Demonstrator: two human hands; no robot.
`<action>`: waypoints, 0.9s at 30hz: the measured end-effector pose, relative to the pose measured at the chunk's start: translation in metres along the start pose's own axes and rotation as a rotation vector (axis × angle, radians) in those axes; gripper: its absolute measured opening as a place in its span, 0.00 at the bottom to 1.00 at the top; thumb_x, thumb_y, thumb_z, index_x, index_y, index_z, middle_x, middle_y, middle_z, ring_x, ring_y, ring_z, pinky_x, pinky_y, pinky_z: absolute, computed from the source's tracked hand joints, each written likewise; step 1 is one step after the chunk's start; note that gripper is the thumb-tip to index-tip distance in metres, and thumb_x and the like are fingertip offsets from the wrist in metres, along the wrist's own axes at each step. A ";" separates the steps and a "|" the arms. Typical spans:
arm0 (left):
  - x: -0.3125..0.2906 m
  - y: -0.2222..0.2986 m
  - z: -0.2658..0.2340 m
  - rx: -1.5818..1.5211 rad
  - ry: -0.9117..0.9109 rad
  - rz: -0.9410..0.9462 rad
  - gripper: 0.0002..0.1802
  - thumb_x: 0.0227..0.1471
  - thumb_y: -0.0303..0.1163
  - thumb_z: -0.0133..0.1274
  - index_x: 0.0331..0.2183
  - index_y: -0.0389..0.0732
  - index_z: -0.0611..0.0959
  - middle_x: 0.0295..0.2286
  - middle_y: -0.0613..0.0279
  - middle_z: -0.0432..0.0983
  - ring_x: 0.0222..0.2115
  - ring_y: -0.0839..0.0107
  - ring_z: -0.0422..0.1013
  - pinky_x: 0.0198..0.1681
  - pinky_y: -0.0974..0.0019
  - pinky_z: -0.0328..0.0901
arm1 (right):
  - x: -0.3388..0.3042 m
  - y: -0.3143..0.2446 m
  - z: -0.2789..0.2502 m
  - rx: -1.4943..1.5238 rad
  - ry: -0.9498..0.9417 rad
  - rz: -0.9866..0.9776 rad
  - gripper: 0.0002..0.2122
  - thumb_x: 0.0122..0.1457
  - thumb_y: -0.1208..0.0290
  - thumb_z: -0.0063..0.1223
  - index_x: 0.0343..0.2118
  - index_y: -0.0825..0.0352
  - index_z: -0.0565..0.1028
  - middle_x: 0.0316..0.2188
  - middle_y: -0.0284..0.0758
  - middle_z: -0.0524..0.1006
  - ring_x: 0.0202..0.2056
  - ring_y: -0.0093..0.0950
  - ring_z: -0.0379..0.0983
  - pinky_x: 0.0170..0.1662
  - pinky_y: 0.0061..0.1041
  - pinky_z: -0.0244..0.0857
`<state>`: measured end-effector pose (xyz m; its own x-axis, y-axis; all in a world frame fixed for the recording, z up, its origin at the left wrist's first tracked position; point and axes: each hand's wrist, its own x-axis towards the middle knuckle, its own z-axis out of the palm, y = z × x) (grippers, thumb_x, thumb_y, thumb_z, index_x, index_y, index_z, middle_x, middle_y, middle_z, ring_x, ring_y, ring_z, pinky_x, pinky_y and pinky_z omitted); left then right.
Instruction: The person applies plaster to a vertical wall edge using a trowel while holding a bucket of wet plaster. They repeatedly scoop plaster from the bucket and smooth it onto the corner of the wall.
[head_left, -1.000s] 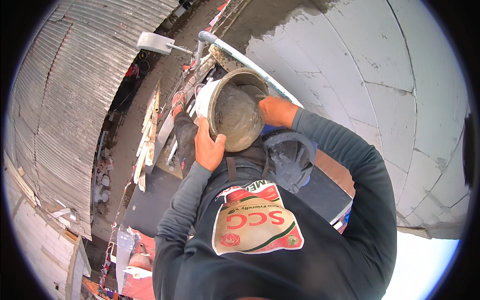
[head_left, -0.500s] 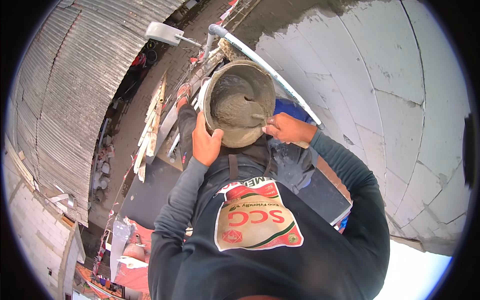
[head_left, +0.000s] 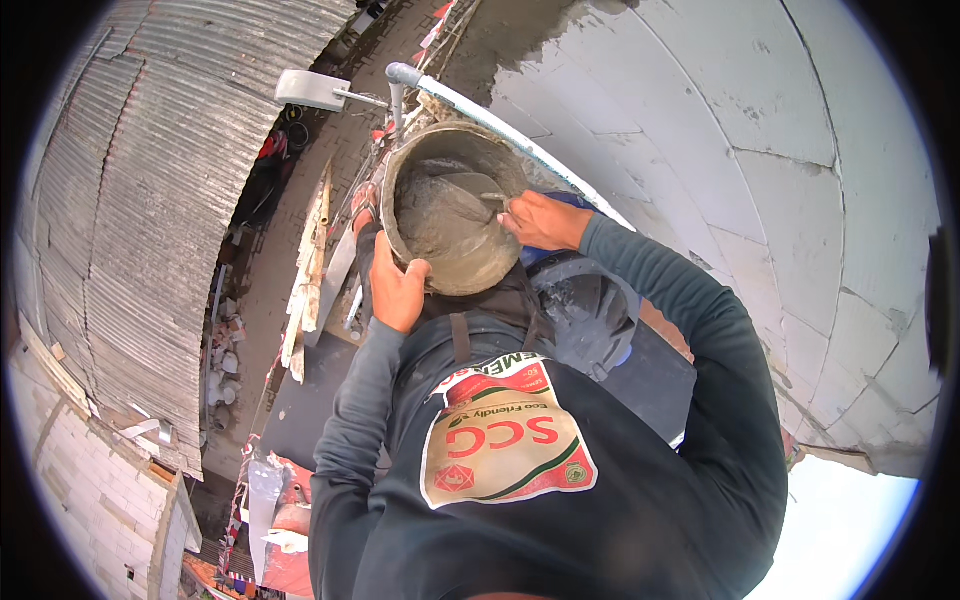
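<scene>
A mortar-crusted bucket (head_left: 478,274) is tipped toward me in front of my waist. Wet grey mortar (head_left: 425,222) lies inside it. My left hand (head_left: 398,288) is closed on the bucket's near left rim, thumb on the edge. At the right side of the opening, my right hand (head_left: 547,221) grips a trowel (head_left: 468,188). The trowel's blade is coated with mortar and partly sunk in it; my fingers hide most of the handle. A dark, mortar-smeared tub (head_left: 583,312) stands right of my legs, below my right forearm.
A pale pipe (head_left: 500,125) slants just beyond the bucket, beside a grey block wall (head_left: 700,150) on the right. Left and lower down lie wooden strips (head_left: 308,275) and a corrugated roof (head_left: 170,170). A dark board (head_left: 655,395) lies behind the tub, its edge showing.
My right hand has moved inward and up over the bucket, and the trowel has shifted left through the mortar. The bucket is turned slightly; my left hand keeps its hold.
</scene>
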<state>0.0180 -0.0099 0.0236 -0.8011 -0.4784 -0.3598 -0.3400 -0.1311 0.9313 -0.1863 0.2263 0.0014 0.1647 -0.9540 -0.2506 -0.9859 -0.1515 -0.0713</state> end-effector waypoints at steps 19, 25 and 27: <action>-0.010 0.006 -0.001 0.046 -0.061 -0.121 0.29 0.45 0.21 0.54 0.53 0.32 0.73 0.44 0.50 0.78 0.44 0.58 0.75 0.53 0.61 0.67 | 0.014 -0.023 -0.085 0.342 0.148 0.657 0.05 0.51 0.74 0.57 0.27 0.71 0.77 0.26 0.46 0.79 0.26 0.45 0.79 0.30 0.42 0.73; 0.002 0.001 -0.006 0.043 -0.103 -0.128 0.36 0.44 0.21 0.54 0.58 0.31 0.71 0.51 0.47 0.75 0.52 0.55 0.72 0.59 0.61 0.64 | 0.036 -0.078 -0.036 0.677 0.194 0.526 0.06 0.55 0.72 0.55 0.26 0.69 0.76 0.26 0.45 0.78 0.28 0.49 0.77 0.31 0.45 0.72; 0.005 -0.008 -0.008 0.075 -0.110 -0.120 0.38 0.44 0.22 0.54 0.61 0.30 0.70 0.56 0.44 0.72 0.57 0.54 0.70 0.62 0.61 0.61 | 0.018 -0.069 -0.062 0.711 0.080 0.436 0.07 0.55 0.70 0.56 0.25 0.68 0.76 0.27 0.44 0.78 0.28 0.49 0.78 0.31 0.44 0.72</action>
<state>0.0212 -0.0181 0.0144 -0.8000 -0.3652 -0.4760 -0.4687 -0.1149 0.8758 -0.1166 0.2031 0.0617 -0.2559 -0.9090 -0.3291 -0.7028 0.4086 -0.5823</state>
